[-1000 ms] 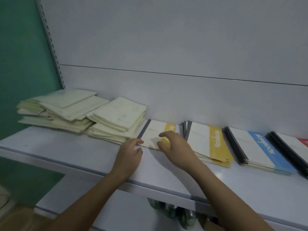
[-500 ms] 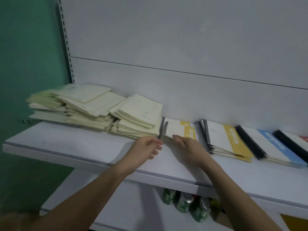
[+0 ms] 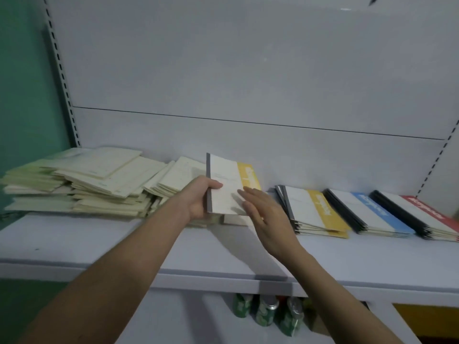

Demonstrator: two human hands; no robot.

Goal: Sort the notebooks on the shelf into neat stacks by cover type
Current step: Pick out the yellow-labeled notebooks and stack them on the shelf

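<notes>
A white shelf (image 3: 99, 244) is running across the view, backed by a pale grey panel (image 3: 248, 70) with slotted uprights (image 3: 62, 78) at both sides; a green wall (image 3: 22, 83) is showing at the far left. Green cans (image 3: 265, 311) are standing on a lower level under the shelf edge.

The left hand (image 3: 198, 199) is gripping a yellow-banded notebook (image 3: 226, 184) by its grey spine, thumb across the cover, holding it tilted up above the shelf. The right hand (image 3: 263, 214) is lying flat against the cover's lower right, fingers straight.

To the left, cream notebooks (image 3: 99, 180) are sprawling in loose, uneven piles. To the right, three neat stacks are sitting side by side: yellow stack (image 3: 315, 209), blue stack (image 3: 372, 214), red stack (image 3: 427, 214).
</notes>
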